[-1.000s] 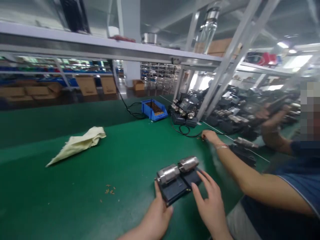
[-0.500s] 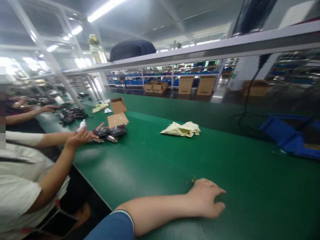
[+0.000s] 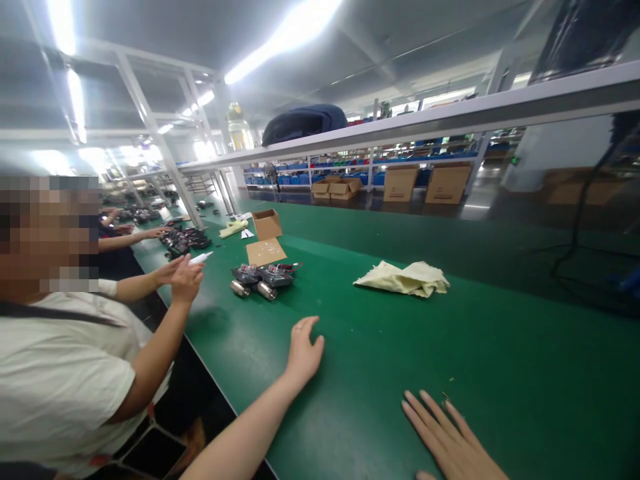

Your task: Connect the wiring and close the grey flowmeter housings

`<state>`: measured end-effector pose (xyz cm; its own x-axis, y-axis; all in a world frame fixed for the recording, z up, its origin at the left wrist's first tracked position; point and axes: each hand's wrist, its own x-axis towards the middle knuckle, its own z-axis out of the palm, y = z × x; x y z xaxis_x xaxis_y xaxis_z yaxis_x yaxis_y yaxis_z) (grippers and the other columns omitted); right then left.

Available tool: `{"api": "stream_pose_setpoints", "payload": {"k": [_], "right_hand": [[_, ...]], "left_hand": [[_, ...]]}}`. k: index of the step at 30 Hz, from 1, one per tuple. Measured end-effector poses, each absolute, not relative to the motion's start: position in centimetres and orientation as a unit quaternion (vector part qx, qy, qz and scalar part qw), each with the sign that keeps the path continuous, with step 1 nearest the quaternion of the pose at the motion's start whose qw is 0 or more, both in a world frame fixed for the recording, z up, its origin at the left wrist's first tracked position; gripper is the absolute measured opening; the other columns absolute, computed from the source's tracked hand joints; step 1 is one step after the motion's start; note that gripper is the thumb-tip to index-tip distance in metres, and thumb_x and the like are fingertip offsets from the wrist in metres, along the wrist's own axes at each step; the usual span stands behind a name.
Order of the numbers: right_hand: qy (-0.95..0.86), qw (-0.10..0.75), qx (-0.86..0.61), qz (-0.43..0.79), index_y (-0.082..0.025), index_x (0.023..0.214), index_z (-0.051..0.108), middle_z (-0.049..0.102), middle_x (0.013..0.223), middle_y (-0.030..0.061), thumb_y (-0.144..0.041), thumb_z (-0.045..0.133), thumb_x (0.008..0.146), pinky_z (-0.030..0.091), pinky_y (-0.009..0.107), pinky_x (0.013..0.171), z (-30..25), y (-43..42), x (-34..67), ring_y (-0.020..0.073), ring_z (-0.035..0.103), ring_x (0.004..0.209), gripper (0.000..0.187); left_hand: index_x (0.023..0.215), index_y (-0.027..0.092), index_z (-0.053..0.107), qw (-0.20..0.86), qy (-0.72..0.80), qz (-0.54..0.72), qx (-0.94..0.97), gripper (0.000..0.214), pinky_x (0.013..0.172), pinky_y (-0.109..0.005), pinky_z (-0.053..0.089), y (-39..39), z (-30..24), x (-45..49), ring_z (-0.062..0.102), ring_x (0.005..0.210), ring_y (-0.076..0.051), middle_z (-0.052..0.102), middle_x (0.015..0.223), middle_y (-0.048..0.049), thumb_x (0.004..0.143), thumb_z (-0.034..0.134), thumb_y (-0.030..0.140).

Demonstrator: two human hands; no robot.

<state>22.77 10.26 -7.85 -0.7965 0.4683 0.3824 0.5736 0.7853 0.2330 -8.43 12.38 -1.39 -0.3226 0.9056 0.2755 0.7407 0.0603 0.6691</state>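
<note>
My left hand (image 3: 304, 352) reaches forward over the green tabletop, thumb and fingers apart with nothing between them. Beyond it sit two dark gearbox-like units with silver cylindrical motors (image 3: 266, 289) and red wires, apart from my hand. My right hand (image 3: 450, 433) is at the lower right, palm down with its fingers spread on or just above the table. A few tiny brass-coloured pieces (image 3: 446, 397), perhaps screws, lie beside its fingertips. A crumpled pale-yellow cloth (image 3: 403, 279) rests farther back, touched by neither hand.
On the left a co-worker holds a small white tube (image 3: 201, 258) in both hands. Behind the motor units stands an open cardboard box (image 3: 267, 225) with its flap down. More dark units (image 3: 185, 240) are piled at the far left. A white shelf (image 3: 425, 119) spans the table's back.
The view has turned left. My left hand has moved from the tiny pieces towards the motor units, and my right hand has come into view. The co-worker's hands have drawn back from the units.
</note>
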Motion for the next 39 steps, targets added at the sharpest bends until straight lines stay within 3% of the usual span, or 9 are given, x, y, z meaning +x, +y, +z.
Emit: {"api": "stream_pose_setpoints", "payload": {"k": [3, 8, 16, 21, 26, 29, 32, 36, 39], "right_hand": [[-0.901, 0.175, -0.342, -0.200, -0.018, 0.136, 0.047, 0.046, 0.139, 0.0095, -0.059, 0.039, 0.089, 0.053, 0.054, 0.090, -8.1, 13.1, 23.3, 0.0340, 0.055, 0.120, 0.064], [-0.834, 0.251, -0.387, -0.302, -0.013, 0.123, 0.063, 0.057, 0.131, 0.0152, -0.049, 0.031, 0.092, 0.043, 0.064, 0.093, -10.1, 16.1, 26.1, 0.0388, 0.056, 0.117, 0.057], [-0.829, 0.283, -0.371, -0.308, -0.017, 0.116, 0.066, 0.063, 0.123, 0.0138, -0.029, 0.040, 0.089, 0.038, 0.055, 0.097, -8.3, 13.2, 25.7, 0.0351, 0.055, 0.116, 0.039], [-0.853, 0.308, -0.343, -0.246, -0.021, 0.124, 0.060, 0.059, 0.129, 0.0088, -0.026, 0.049, 0.086, 0.038, 0.046, 0.100, -6.8, 8.9, 23.1, 0.0305, 0.052, 0.122, 0.040], [-0.810, 0.324, -0.476, 0.112, -0.024, 0.129, 0.057, 0.055, 0.135, 0.0081, -0.043, 0.043, 0.092, 0.040, 0.046, 0.106, -4.6, 6.0, 20.7, 0.0264, 0.048, 0.128, 0.044], [-0.646, 0.347, -0.555, 0.394, -0.014, 0.136, 0.048, 0.045, 0.143, 0.0166, -0.069, 0.038, 0.084, 0.034, 0.048, 0.111, -3.5, 5.3, 19.9, 0.0288, 0.045, 0.131, 0.076], [-0.468, 0.389, -0.526, 0.594, -0.013, 0.138, 0.043, 0.042, 0.144, 0.0196, -0.081, 0.050, 0.068, 0.034, 0.048, 0.110, -2.5, 4.2, 19.7, 0.0311, 0.047, 0.128, 0.098], [-0.262, 0.395, -0.355, 0.806, -0.014, 0.129, 0.053, 0.056, 0.132, 0.0183, -0.073, 0.055, 0.074, 0.041, 0.048, 0.101, -0.9, 1.6, 20.3, 0.0308, 0.057, 0.116, 0.081], [-0.197, 0.434, -0.250, 0.843, -0.016, 0.120, 0.060, 0.066, 0.116, 0.0144, -0.068, 0.057, 0.076, 0.045, 0.049, 0.096, -0.5, -0.4, 21.5, 0.0303, 0.061, 0.109, 0.068]], "left_hand": [[0.128, 0.014, 0.050, 0.033, 0.793, 0.370, 0.483, 0.044, 0.107, -0.056, 0.033, 16.0, 0.4, -15.1, 0.038, 0.133, -0.031, 0.046, 0.139, -0.0132, 0.086, 0.060, 0.015], [0.115, 0.015, 0.059, 0.019, 0.844, 0.311, 0.436, 0.031, 0.097, -0.052, 0.045, 21.4, 3.0, -23.1, 0.054, 0.116, -0.027, 0.057, 0.125, -0.0101, 0.086, 0.063, 0.028], [0.107, 0.013, 0.060, 0.010, 0.837, 0.288, 0.466, 0.027, 0.097, -0.050, 0.044, 20.5, 1.4, -21.3, 0.055, 0.113, -0.026, 0.060, 0.119, -0.0099, 0.087, 0.062, 0.030], [0.082, 0.013, 0.065, 0.116, 0.749, 0.277, 0.591, 0.011, 0.085, -0.040, 0.050, 14.5, 0.8, -16.9, 0.065, 0.088, -0.021, 0.070, 0.087, -0.0060, 0.083, 0.063, 0.024], [0.077, 0.016, 0.068, 0.227, 0.651, 0.289, 0.664, 0.016, 0.083, -0.036, 0.052, 7.5, 0.9, -11.0, 0.067, 0.088, -0.026, 0.074, 0.087, -0.0090, 0.079, 0.056, 0.026], [0.089, 0.013, 0.067, 0.300, 0.602, 0.312, 0.671, 0.026, 0.084, -0.039, 0.053, 4.4, 0.9, -7.4, 0.067, 0.091, -0.028, 0.074, 0.096, -0.0135, 0.077, 0.056, 0.033], [0.099, 0.012, 0.066, 0.459, 0.523, 0.364, 0.619, 0.039, 0.085, -0.040, 0.053, 2.1, 1.3, -3.7, 0.068, 0.093, -0.030, 0.073, 0.099, -0.0152, 0.070, 0.069, 0.038], [0.090, 0.013, 0.071, 0.589, 0.483, 0.414, 0.499, 0.050, 0.084, -0.040, 0.054, 0.0, 2.4, 1.0, 0.069, 0.084, -0.029, 0.074, 0.089, -0.0137, 0.060, 0.076, 0.053], [0.096, 0.013, 0.071, 0.597, 0.474, 0.451, 0.464, 0.056, 0.089, -0.039, 0.052, -0.9, 2.6, 3.6, 0.069, 0.088, -0.029, 0.074, 0.091, -0.0131, 0.060, 0.075, 0.056]]}}
